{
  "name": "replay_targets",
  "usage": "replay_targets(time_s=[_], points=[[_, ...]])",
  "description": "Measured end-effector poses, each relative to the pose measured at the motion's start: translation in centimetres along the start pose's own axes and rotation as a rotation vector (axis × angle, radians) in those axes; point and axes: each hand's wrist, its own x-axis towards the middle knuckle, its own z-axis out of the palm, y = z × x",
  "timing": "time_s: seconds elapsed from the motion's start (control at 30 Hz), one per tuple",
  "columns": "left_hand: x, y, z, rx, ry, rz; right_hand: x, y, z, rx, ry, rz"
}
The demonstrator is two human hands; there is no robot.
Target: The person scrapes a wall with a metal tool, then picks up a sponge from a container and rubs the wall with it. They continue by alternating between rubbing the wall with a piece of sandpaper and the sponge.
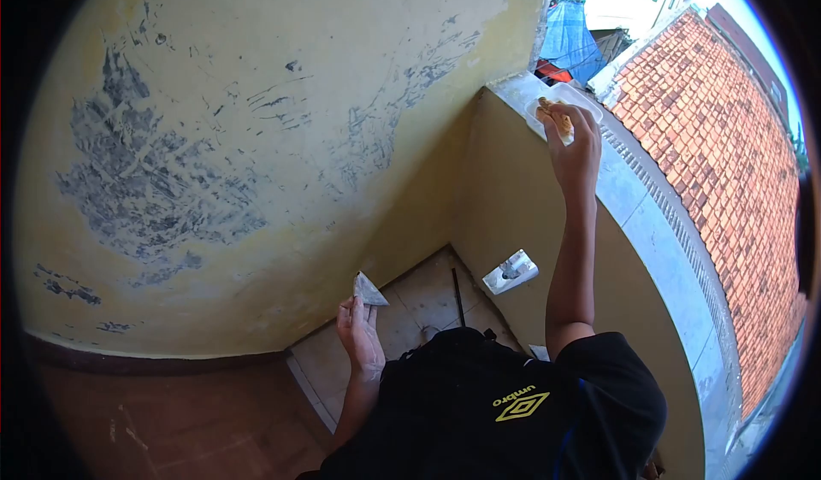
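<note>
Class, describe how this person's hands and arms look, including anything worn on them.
The left hand and right hand are bare, without visible gloves. Pale smears mark the left wrist. The black right sleeve is short, ending above the elbow. The left sleeve cannot be made out.

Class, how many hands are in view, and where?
2: left hand by the patchy wall, holding a triangular piece; right hand at the tray on the ledge.

black short-sleeved shirt (479, 394) | yellow "umbro", diamond logo (522, 407) | blue piping, seemingly
</note>
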Motion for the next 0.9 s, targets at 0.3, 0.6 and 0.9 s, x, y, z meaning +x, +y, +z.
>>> replay_targets(time_s=[0.3, 0.6, 0.9], points=[[1.5, 2.2, -1.3, -0.311, -0.010, 0.142, -20.9, -15.4, 6.1, 0.952, -0.798, 0.164], [2.6, 7.5, -0.9, -0.593, -0.185, -0.173, -21.4, -21.0, 6.6, 1.153, -0.892, 0.241], [5.3, 7.8, -5.2, -0.370, -0.107, -0.354, -27.1, -20.8, 10.3, 1.610, -1.417, 1.024]])
